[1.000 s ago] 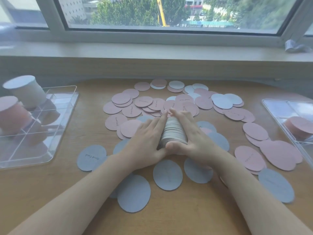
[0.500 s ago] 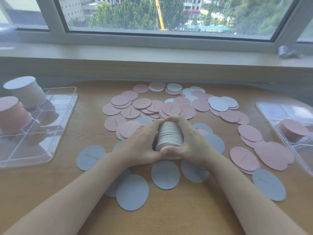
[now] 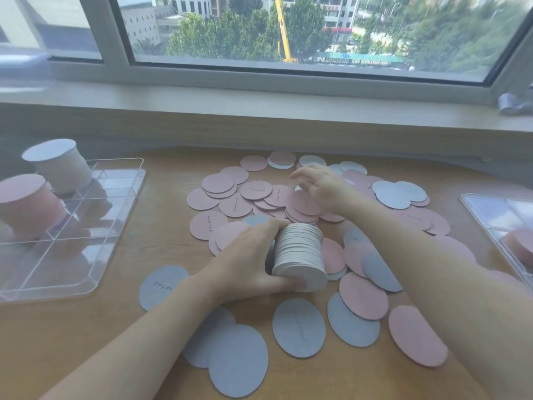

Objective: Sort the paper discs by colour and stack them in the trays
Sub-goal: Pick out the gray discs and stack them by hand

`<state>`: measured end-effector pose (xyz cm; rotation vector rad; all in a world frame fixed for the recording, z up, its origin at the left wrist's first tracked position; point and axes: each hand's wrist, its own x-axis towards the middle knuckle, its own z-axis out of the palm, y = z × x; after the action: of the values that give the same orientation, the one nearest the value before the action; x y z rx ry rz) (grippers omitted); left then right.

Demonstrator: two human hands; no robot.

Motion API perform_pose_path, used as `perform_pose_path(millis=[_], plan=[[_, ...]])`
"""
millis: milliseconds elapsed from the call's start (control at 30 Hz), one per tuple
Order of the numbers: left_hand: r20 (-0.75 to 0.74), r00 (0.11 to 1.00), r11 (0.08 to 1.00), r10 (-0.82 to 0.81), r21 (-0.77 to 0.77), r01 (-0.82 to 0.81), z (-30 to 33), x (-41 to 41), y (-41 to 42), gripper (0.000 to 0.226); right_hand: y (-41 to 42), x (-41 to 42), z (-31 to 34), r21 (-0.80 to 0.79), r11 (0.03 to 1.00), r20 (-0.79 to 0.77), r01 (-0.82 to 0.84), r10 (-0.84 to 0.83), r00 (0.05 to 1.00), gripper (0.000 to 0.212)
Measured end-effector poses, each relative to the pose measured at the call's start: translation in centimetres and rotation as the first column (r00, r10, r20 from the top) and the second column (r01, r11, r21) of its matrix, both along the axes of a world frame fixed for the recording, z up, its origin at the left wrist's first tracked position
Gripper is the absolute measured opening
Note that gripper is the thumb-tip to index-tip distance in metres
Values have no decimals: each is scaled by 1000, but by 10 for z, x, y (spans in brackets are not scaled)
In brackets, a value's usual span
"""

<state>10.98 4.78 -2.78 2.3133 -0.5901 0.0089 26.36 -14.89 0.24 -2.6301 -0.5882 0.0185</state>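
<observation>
The left hand (image 3: 248,264) grips a thick stack of pale grey-blue paper discs (image 3: 300,256) lying on its side, fingers curled over the far end and thumb under the near face, low over the wooden table (image 3: 161,197). The right hand (image 3: 320,186) reaches beyond it with fingers loosely spread and slightly bent, holding nothing, above a heap of loose pink paper discs (image 3: 248,194) near the middle of the table; whether the fingertips touch the discs cannot be told. Loose grey-blue paper discs (image 3: 298,327) lie flat along the near edge, in front of and beside the gripped stack, mixed with more pink ones to the right, and several carry small handwritten words. At the left stands a clear plastic tray with divided compartments (image 3: 115,226), holding an upright stack of pink discs (image 3: 26,203) in a near compartment and an upright stack of grey-blue discs (image 3: 57,164) in a compartment behind it. A second clear plastic tray (image 3: 490,209) at the right edge holds a low pile of pink discs (image 3: 519,246). Behind the table run a pale windowsill (image 3: 259,111) and a window (image 3: 288,30).
</observation>
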Motion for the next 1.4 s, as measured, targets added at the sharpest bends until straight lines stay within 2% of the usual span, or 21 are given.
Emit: perform_pose_path(millis=[67,133,300,467,533,633,733,833,967,1100,1133,1200,1300,1400], plan=[[-9,1000,1000,-9,1,9,0,0,1,81,3,20,-3,-214,977,2,-2,3,1000,33],[-12,1000,1000,-18,12,18,0,0,2,81,2,29,1,-357,934,-45,-11,-5,999,35],[-20,1000,999,-16,28,17,0,0,3,80,-11,22,20,-354,935,-185,-23,-46,982,40],[-32,999,1000,-10,29,11,1,-1,3,79,-28,4,19,-210,977,-272,47,-104,956,45],[-25,1000,1000,-13,23,13,1,-1,3,78,-34,-7,17,-119,989,-258,83,-111,960,37],[-14,1000,1000,-16,-1,16,3,-2,2,79,-39,-29,15,98,983,-137,158,-144,980,16],[-17,1000,999,-22,-36,21,5,-2,2,78,-43,-51,16,322,919,11,228,-244,970,8],[-11,1000,997,-25,-73,24,5,-3,1,76,-46,-68,10,491,837,101,242,-330,939,11],[-12,1000,989,-2,-146,0,5,-2,3,75,-40,-90,5,582,806,182,109,-259,949,17],[-28,998,978,63,-199,-68,2,1,4,76,-31,-100,3,780,621,-9,74,-107,994,11],[-27,997,977,76,-199,-80,2,1,3,77,-28,-101,1,792,606,-55,75,-50,997,11],[-3,994,979,107,-173,-106,0,2,1,81,-21,-105,-6,760,646,-101,65,20,995,12],[12,992,982,123,-145,-120,-2,3,0,88,-12,-107,-12,699,715,-83,11,66,994,15],[8,993,990,116,-80,-115,-3,4,0,103,-8,-109,-13,638,770,-149,-36,169,974,34]])
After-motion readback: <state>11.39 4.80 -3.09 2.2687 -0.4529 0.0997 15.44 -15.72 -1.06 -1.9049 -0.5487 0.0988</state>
